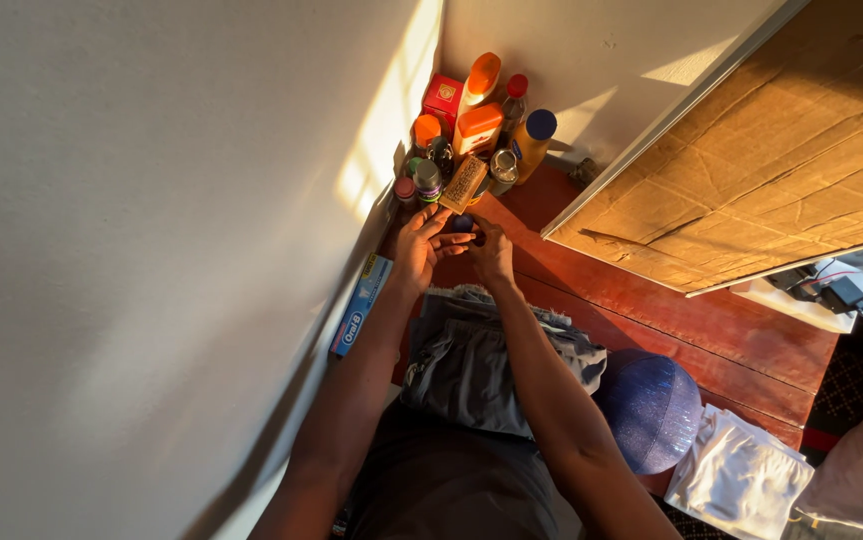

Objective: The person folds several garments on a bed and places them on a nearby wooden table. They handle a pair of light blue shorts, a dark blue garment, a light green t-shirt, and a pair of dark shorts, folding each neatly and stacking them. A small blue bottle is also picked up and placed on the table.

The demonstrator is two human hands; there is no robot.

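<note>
- Small dark blue object [462, 224]: seen from the head camera, it sits between both hands on the red-brown counter [711, 330], just below a cluster of bottles [476, 130] in the wall corner.
- Left hand [417, 248]: its grip closes on the blue object from the left side.
- Right hand [492, 252]: fingers pinch the same object from the right.
- Folded grey clothing [481, 365] lies under the forearms; a toothpaste box [359, 305] leans by the wall, and a blue cap [648, 410] rests nearby.

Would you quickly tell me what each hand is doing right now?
Left hand: fingers closed on the small dark blue object.
Right hand: also gripping that object from the other side.
</note>
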